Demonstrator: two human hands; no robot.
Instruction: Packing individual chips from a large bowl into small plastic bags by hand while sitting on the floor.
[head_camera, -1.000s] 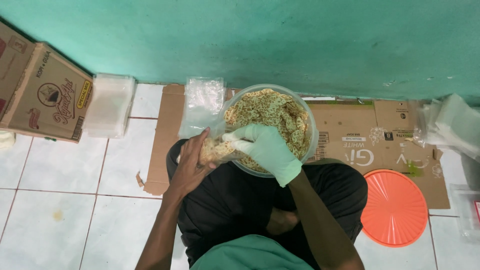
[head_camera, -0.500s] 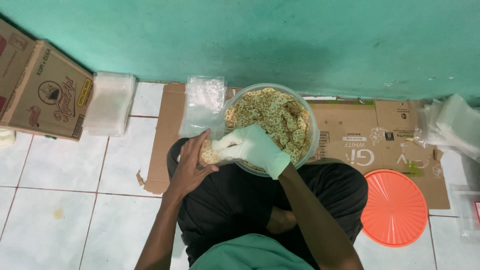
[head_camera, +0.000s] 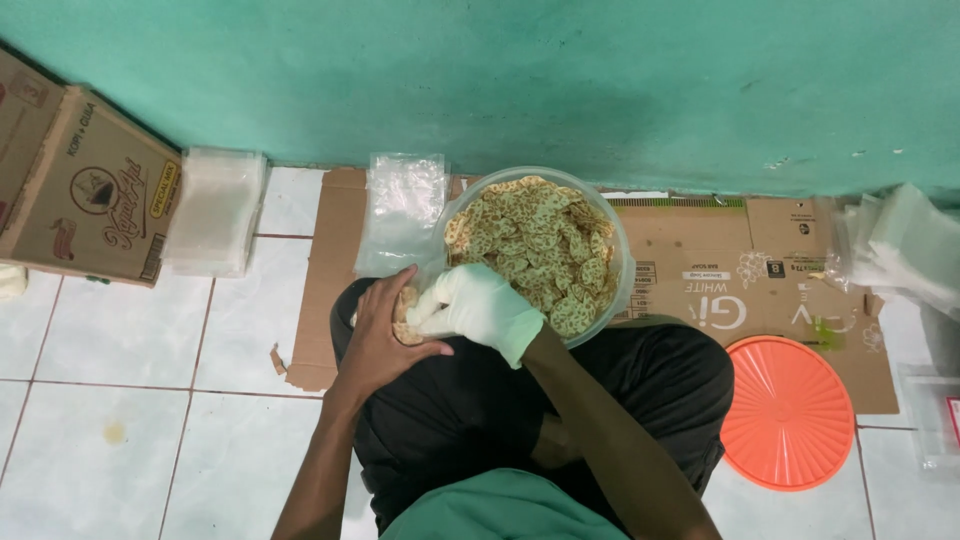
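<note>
Between hands: small bag (head_camera: 405, 315) part-filled with crackers. Left hand (head_camera: 378, 338) curled round bag, holding it. Gloved right hand (head_camera: 480, 305) pinched closed at bag mouth, contents unclear. Bowl (head_camera: 612, 250) just beyond right hand, crackers (head_camera: 535, 250) nearly full; most unpacked.

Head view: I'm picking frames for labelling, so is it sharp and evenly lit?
Head view: mostly sharp, crackers in the bowl crisp; soft even light, faint shadow along the wall base; mild glare on the plastic bags; edges slightly bowed.
</note>
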